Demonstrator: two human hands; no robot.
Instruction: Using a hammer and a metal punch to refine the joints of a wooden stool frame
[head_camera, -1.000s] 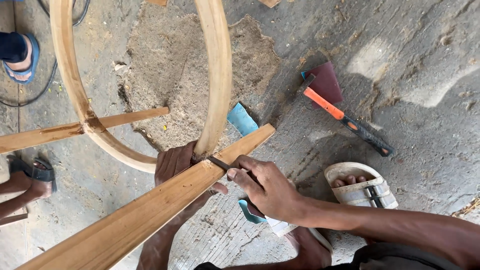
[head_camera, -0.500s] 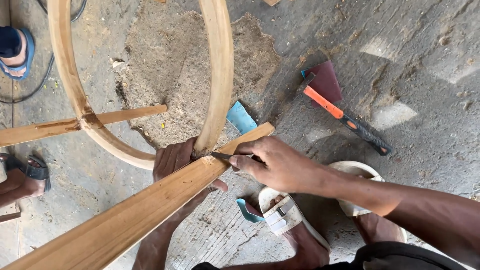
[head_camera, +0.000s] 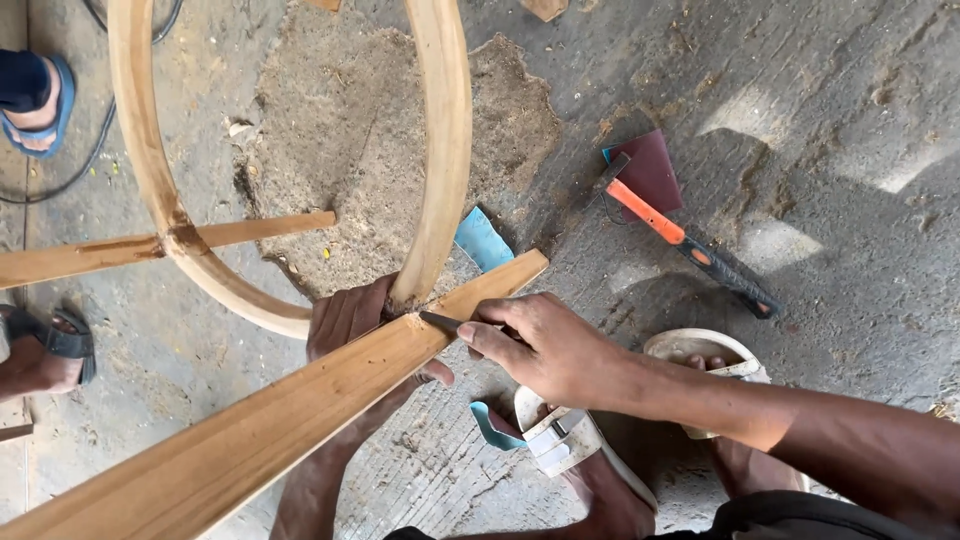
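At the centre of the frame we see a small dark blade (head_camera: 440, 322) laid with its tip on a long wooden slat (head_camera: 270, 420), right where a curved wooden hoop (head_camera: 440, 150) comes down to meet that slat. The slat runs from the lower left corner up to just right of centre. Our right hand (head_camera: 545, 350) is closed in a pinch around the blade's back end, thumb and forefinger tight on it, the other fingers curled under. Our left hand (head_camera: 350, 315) lies beneath the slat at the joint, fingers wrapped about the wood; one fingertip shows below the slat's lower edge, and how firmly it grips we cannot tell.

The hoop sweeps up to the top of the frame and round to the left, where a thinner wooden stick (head_camera: 150, 248) crosses it. Just past the slat's end lies a light blue scrap (head_camera: 482, 240). Farther right, on the concrete floor (head_camera: 850, 120), a hammer with an orange and black handle (head_camera: 680, 240) rests beside a dark red sheet (head_camera: 652, 170). Below our right wrist are two pale sandals (head_camera: 700, 350) on our feet. At the left edge another person's foot in a blue sandal (head_camera: 40, 100) shows above, and a foot in a dark sandal (head_camera: 45, 350) below.
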